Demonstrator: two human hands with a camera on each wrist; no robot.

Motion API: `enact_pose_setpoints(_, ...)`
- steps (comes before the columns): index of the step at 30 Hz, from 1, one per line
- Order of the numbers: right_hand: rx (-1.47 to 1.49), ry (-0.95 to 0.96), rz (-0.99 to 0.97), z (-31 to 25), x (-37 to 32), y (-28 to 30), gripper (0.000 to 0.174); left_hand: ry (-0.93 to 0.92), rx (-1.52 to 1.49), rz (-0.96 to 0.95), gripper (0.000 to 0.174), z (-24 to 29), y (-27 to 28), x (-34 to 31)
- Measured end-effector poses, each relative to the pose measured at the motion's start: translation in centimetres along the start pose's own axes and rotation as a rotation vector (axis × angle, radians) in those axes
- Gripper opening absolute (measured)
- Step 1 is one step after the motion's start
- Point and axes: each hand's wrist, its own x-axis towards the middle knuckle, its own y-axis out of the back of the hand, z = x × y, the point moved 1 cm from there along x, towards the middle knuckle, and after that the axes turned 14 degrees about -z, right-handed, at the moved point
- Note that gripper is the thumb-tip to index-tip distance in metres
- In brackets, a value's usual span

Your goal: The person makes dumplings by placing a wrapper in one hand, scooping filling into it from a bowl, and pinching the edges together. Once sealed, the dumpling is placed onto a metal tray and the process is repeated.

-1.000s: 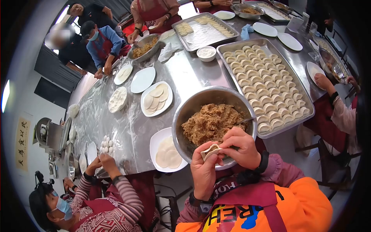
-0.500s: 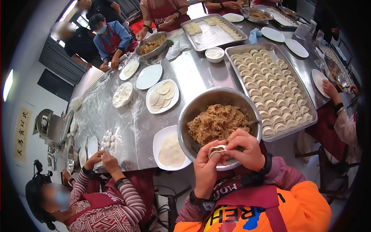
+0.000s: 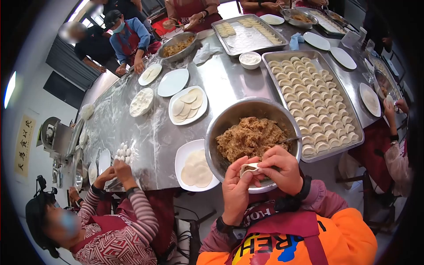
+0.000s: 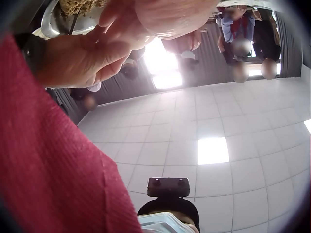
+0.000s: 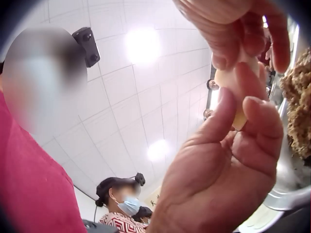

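Observation:
In the head view, a partly folded dumpling (image 3: 251, 168) is held between both hands over the near rim of a steel bowl (image 3: 213, 132). Its wrapper gapes at the top, with brown filling showing inside. My left hand (image 3: 235, 192) grips it from the left, thumb in front. From the right, my right hand (image 3: 283, 170) pinches the wrapper's edge between thumb and fingers. Minced filling (image 3: 247, 138) heaps up in the bowl, a metal utensil handle (image 3: 292, 139) sticking out. The right wrist view shows the pale wrapper (image 5: 235, 80) between the two hands' fingers.
A tray (image 3: 358, 140) of folded dumplings stands right of the bowl. Left of it lies a plate (image 3: 179, 170) of round wrappers, with another wrapper plate (image 3: 173, 102) behind. A flour bowl (image 3: 250, 65) sits farther back. At left, a masked person (image 3: 110, 221) works with dough pieces (image 3: 123, 151).
The dumpling's wide opening has narrowed as my right fingers draw the wrapper's edges together. My hands stay over the bowl's near rim. The head view has shifted slightly.

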Motion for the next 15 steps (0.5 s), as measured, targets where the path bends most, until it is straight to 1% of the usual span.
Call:
enact_pose_setpoints(4,-0.023,0.064,-0.007,-0.4,0.0,-0.4,0.017,0.016,0.135,0.052,0.032,0.4,-0.4,-0.1)
enact_pose_setpoints(7,-0.041,0.099,-0.042,-0.1,0.1,-0.3,0.017,0.071,0.282,-0.057,0.031,1.2,-0.5,-0.3)
enact_pose_setpoints(8,-0.035,0.106,-0.055,-0.1,0.2,-0.3,0.017,0.068,0.287,-0.064,0.031,1.3,-0.4,-0.3)
enact_pose_setpoints(14,0.118,-0.045,0.0,-0.1,0.5,-0.4,0.019,0.041,0.258,-0.072,0.037,1.0,0.0,-0.2)
enact_pose_setpoints(15,0.086,-0.057,-0.033,-0.3,0.6,-0.3,0.019,0.041,0.243,-0.056,0.039,0.9,-0.1,-0.3)
